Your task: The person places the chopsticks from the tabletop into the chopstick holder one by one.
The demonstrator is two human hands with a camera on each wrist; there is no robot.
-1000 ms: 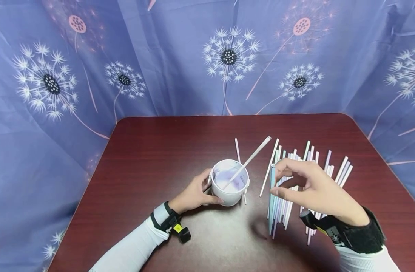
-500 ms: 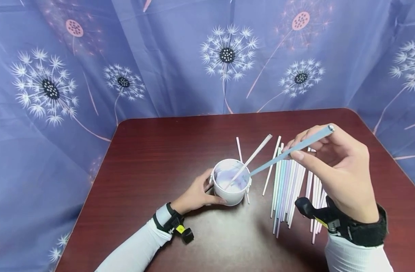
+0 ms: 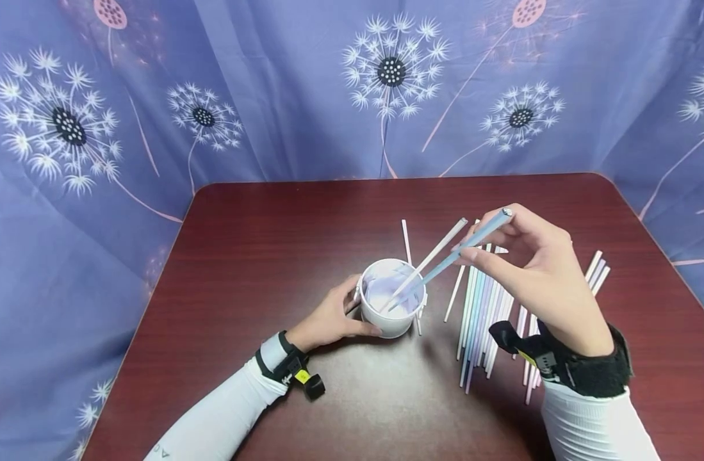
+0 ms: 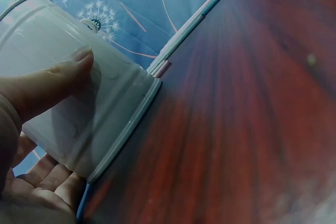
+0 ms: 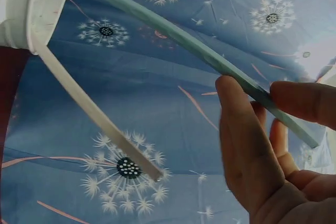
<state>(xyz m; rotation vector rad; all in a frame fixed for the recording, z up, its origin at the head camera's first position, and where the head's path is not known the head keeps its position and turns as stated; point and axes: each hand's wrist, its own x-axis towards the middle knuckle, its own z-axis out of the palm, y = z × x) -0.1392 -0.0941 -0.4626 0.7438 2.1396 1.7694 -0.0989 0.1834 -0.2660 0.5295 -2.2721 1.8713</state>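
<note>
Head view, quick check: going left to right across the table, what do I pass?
Left hand holding the white cup → the white cup → blue straw slanting into the cup, pinched near its top → right hand → pile of straws lying on the table, under and right of that hand.

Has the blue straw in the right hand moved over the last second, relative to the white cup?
Yes. The blue straw, earlier upright over the straw pile, now slants with its lower end inside the white cup, pinched by the right hand.

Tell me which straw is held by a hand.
The blue straw: the right hand pinches its upper end, its lower end in the cup. The white straw merely leans there, untouched.
</note>
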